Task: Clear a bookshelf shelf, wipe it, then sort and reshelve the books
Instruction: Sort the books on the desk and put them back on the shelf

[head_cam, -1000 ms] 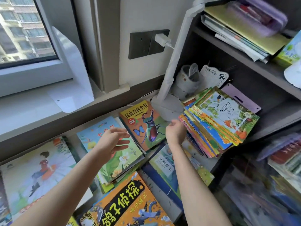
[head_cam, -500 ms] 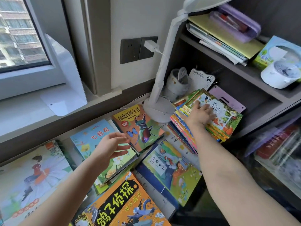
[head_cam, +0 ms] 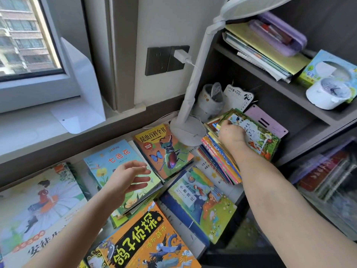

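Note:
A stack of thin colourful picture books [head_cam: 220, 161] lies at the mouth of the dark shelf [head_cam: 301, 130]. My right hand [head_cam: 230, 135] is on the stack's far left corner, fingers curled round the top green book [head_cam: 257, 134]. My left hand [head_cam: 125, 178] hovers with relaxed fingers above a blue flower book [head_cam: 114, 165], holding nothing. Around it on the desk lie an orange beetle book [head_cam: 164, 149], a green deer book [head_cam: 201, 198], an orange detective book [head_cam: 146, 240] and a large white-flower book [head_cam: 36, 206].
A white desk lamp [head_cam: 188, 130] stands just left of the stack, its cable plugged into a wall socket [head_cam: 166, 59]. A cup [head_cam: 209, 100], a panda card and a purple board [head_cam: 268, 122] sit at the shelf's back. Above are stacked papers, a purple case and a white clock [head_cam: 328, 93].
My right hand slid from the middle of the stack's top book to its far left corner and curled round it. My left hand stayed hovering over the blue flower book.

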The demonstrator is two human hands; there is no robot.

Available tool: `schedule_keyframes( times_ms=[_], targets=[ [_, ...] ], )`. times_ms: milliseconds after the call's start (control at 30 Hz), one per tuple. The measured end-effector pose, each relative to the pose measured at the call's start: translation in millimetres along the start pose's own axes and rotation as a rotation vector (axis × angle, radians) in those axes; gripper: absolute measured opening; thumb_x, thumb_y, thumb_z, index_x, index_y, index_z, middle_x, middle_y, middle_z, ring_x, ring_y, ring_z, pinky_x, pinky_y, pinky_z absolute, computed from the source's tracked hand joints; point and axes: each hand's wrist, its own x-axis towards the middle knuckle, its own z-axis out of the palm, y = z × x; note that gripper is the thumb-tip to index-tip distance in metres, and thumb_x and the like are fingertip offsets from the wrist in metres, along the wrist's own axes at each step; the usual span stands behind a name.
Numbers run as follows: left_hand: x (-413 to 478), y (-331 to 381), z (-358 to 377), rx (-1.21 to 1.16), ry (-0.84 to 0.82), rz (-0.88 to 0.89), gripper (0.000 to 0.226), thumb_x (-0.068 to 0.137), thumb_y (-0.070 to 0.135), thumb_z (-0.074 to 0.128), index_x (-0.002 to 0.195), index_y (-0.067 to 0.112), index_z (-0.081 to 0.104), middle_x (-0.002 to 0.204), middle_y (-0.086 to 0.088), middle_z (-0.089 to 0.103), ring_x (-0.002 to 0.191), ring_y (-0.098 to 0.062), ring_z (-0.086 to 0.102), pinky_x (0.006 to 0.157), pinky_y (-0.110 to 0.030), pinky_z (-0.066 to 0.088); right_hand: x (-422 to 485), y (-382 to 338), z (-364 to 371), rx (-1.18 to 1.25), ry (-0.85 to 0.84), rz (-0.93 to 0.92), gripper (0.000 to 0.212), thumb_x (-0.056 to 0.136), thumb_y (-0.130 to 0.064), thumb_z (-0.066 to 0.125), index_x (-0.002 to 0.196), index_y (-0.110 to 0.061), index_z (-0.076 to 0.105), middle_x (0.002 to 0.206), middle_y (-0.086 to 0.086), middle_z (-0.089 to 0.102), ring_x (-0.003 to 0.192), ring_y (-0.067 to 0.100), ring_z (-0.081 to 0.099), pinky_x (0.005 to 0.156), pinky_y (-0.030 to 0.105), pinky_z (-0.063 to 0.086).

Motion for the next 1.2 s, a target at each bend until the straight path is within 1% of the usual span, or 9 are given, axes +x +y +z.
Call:
schedule_keyframes(
  times_ms=[233, 400, 500, 600, 800, 867, 967, 1100, 1200],
  targets=[
    [-2.6, -1.2, 36.6, -0.062, -0.101, 0.025, 0.019, 0.090, 0.006, 0.061, 0.109, 0.003, 0.059, 0.108, -0.018, 0.066, 0.092, -0.024, 0.063, 0.091, -0.036, 0.051, -30.4, -37.8, -49.9, 0.190, 0.050, -0.059, 0.038, 0.092, -0.015, 0.050, 0.121, 0.008, 0.038, 0.106, 0.021, 0.065, 0.099, 0.036, 0.065, 0.078, 0.037, 0.052],
    [-5.6, 15.1, 104.8, 0.196, -0.221, 0.285, 0.085, 0.077, 0.035, 0.077, 0.147, 0.022, 0.030, 0.141, -0.003, 0.047, 0.122, -0.014, 0.050, 0.097, -0.029, 0.041, -56.3, -59.9, -89.2, 0.421, 0.129, 0.025, 0.036, 0.091, -0.022, 0.052, 0.115, 0.004, 0.044, 0.110, 0.019, 0.065, 0.103, 0.036, 0.064, 0.068, 0.034, 0.045],
    [-10.4, 20.9, 134.2, 0.567, -0.083, 0.502, 0.102, 0.076, 0.045, 0.074, 0.153, 0.023, 0.010, 0.147, -0.007, 0.041, 0.129, -0.025, 0.046, 0.097, -0.033, 0.040, -68.6, -54.5, -103.5, 0.664, 0.152, 0.146, 0.037, 0.092, -0.026, 0.053, 0.112, 0.004, 0.048, 0.109, 0.020, 0.065, 0.103, 0.038, 0.062, 0.068, 0.035, 0.043],
    [-15.3, 10.9, 143.8, 0.741, 0.160, 0.608, 0.099, 0.075, 0.046, 0.072, 0.151, 0.013, 0.017, 0.139, -0.013, 0.043, 0.124, -0.032, 0.045, 0.097, -0.036, 0.038, -83.9, -49.7, -104.7, 1.071, 0.165, 0.348, 0.035, 0.085, -0.027, 0.060, 0.098, 0.006, 0.060, 0.098, 0.022, 0.067, 0.093, 0.039, 0.064, 0.063, 0.032, 0.036],
    [-22.4, 1.2, 81.8, 1.035, 0.454, 0.673, 0.074, 0.080, 0.012, 0.061, 0.144, 0.011, 0.023, 0.124, -0.013, 0.048, 0.106, -0.033, 0.050, 0.077, -0.038, 0.041, -133.8, -105.5, -120.3, 1.404, 0.161, 0.394, 0.034, 0.083, -0.029, 0.063, 0.090, 0.004, 0.061, 0.087, 0.015, 0.068, 0.067, 0.025, 0.051, 0.051, 0.028, 0.030],
    [-32.8, 2.4, 57.5, 0.930, 0.455, 0.714, 0.071, 0.079, 0.013, 0.063, 0.141, 0.013, 0.029, 0.117, -0.010, 0.054, 0.100, -0.030, 0.054, 0.072, -0.036, 0.041, -149.3, -119.7, -138.0, 1.381, 0.170, 0.362, 0.036, 0.087, -0.033, 0.063, 0.099, 0.001, 0.057, 0.091, 0.010, 0.065, 0.073, 0.024, 0.056, 0.050, 0.025, 0.036],
    [-49.2, 6.8, 19.3, 0.626, 0.411, 0.671, 0.052, 0.073, 0.004, 0.065, 0.121, 0.014, 0.047, 0.095, -0.003, 0.061, 0.082, -0.024, 0.057, 0.058, -0.029, 0.035, -171.2, -141.2, -156.7, 1.293, 0.131, 0.163, 0.046, 0.089, -0.048, 0.057, 0.107, -0.005, 0.057, 0.106, 0.012, 0.066, 0.099, 0.031, 0.061, 0.075, 0.034, 0.046],
    [-84.2, 1.9, -25.9, -0.058, 0.241, 0.275, 0.036, 0.070, -0.009, 0.072, 0.095, 0.010, 0.052, 0.086, -0.011, 0.063, 0.065, -0.023, 0.063, 0.049, -0.030, 0.052, -198.2, -149.8, -159.9, 1.044, 0.027, -0.101, 0.064, 0.087, -0.067, 0.045, 0.123, -0.016, 0.058, 0.110, 0.006, 0.068, 0.103, 0.030, 0.062, 0.074, 0.034, 0.049],
    [-109.5, -18.8, -60.7, -0.302, 0.145, 0.069, 0.034, 0.074, -0.008, 0.070, 0.097, 0.007, 0.050, 0.078, -0.013, 0.061, 0.050, -0.024, 0.062, 0.043, -0.035, 0.055, -206.4, -130.4, -140.5, 0.836, -0.027, -0.128, 0.076, 0.084, -0.071, 0.048, 0.137, -0.017, 0.044, 0.128, 0.007, 0.059, 0.115, 0.030, 0.057, 0.084, 0.038, 0.047]
  ],
)
